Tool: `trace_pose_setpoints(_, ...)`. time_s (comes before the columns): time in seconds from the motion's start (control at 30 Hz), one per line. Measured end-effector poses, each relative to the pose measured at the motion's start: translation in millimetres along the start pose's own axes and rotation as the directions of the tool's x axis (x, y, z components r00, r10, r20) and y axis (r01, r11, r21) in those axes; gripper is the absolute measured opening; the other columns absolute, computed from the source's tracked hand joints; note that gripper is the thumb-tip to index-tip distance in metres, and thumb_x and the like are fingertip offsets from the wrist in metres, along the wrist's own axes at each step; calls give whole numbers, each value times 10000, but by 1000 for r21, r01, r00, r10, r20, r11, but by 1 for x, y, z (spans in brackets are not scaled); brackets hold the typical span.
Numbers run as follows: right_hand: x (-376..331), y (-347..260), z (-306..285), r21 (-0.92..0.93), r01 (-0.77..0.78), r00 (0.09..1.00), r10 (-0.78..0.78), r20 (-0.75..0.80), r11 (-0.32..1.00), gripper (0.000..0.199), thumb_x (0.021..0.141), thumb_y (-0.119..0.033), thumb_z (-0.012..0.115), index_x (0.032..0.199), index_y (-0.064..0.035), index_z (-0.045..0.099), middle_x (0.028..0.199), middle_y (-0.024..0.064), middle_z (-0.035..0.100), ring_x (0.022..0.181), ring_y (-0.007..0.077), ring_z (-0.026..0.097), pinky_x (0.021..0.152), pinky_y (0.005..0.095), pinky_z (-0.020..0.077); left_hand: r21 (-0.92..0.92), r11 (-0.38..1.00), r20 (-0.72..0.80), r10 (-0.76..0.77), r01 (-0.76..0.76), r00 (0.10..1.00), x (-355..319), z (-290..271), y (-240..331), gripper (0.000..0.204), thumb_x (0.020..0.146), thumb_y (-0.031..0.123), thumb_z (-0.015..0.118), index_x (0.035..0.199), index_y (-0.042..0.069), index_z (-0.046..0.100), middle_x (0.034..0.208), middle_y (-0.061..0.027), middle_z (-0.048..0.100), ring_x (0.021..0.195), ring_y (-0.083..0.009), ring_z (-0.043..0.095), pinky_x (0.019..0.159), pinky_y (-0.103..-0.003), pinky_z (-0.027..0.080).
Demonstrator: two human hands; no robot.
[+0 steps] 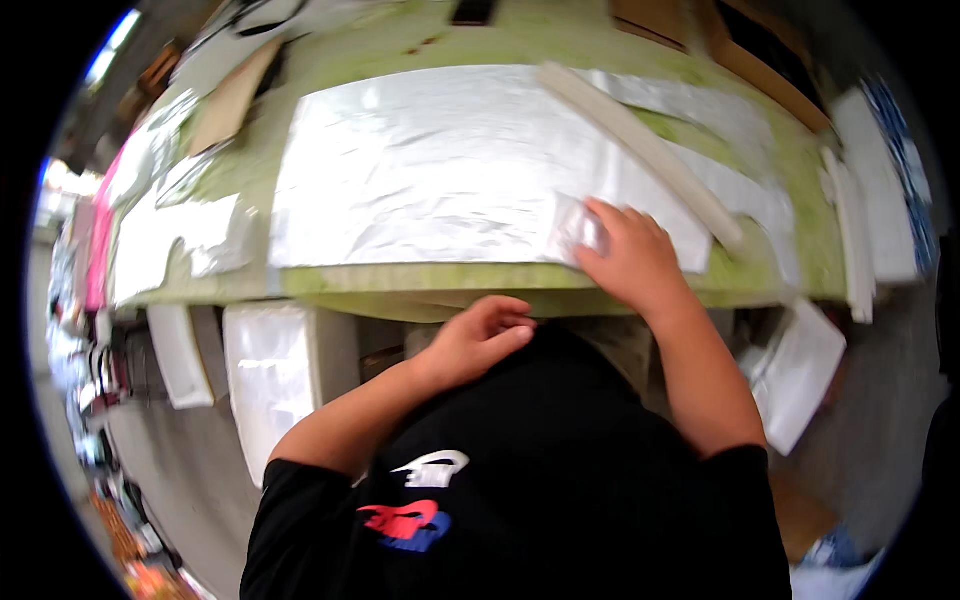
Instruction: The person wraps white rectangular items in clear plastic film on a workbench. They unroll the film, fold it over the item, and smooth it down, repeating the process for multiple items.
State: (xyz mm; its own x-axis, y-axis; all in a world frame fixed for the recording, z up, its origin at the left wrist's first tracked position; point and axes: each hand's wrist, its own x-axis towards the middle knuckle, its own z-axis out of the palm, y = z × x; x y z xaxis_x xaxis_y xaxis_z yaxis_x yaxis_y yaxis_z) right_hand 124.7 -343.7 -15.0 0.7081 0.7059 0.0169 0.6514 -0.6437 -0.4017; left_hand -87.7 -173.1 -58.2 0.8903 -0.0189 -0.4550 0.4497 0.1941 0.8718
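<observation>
A small clear plastic packet (574,228) is pinched in the right hand (632,250).
It is held between thumb and fingers over the near edge of a white plastic sheet (400,170), which is spread beyond both hands on the green surface (520,280). The left hand (482,340) is held apart from the right, loosely curled, its thumb and fingers parted, before the surface's edge. Beyond the right hand, a long beige strip (645,152) is laid slantwise across the sheet.

Right hand (635,255) holding plastic (570,226), left hand (480,338) half-curled
</observation>
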Motion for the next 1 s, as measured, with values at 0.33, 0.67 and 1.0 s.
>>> trace_pose_setpoints(0.33,-39,-61,28,732,-93,986,-40,163,675,303,890,-92,745,1184,-68,675,997,49,634,881,155,589,776,295,502,-542,839,-176,-52,-53,983,10,9,-12,233,1067,235,597,1224,65,627,1131,-55,691,1033,-139,650,911,-322,525)
trace_pose_setpoints(0.67,-27,-81,43,885,-48,997,-30,70,464,116,965,-35,667,1071,-36,621,906,-24,610,800,52,542,738,226,476,-603,727,-501,-24,-329,865,-27,-32,4,171,1027,110,649,1181,121,574,1074,-38,649,964,-148,636,822,-323,546)
trace_pose_setpoints(1.0,-15,-87,51,880,-68,995,-37,96,470,96,981,-46,660,1072,-43,631,904,-27,620,788,43,545,703,225,472,-437,838,-541,47,-328,840,-59,-27,-38,292,993,40,665,1220,136,508,1295,-36,580,1216,-177,569,1031,-381,509)
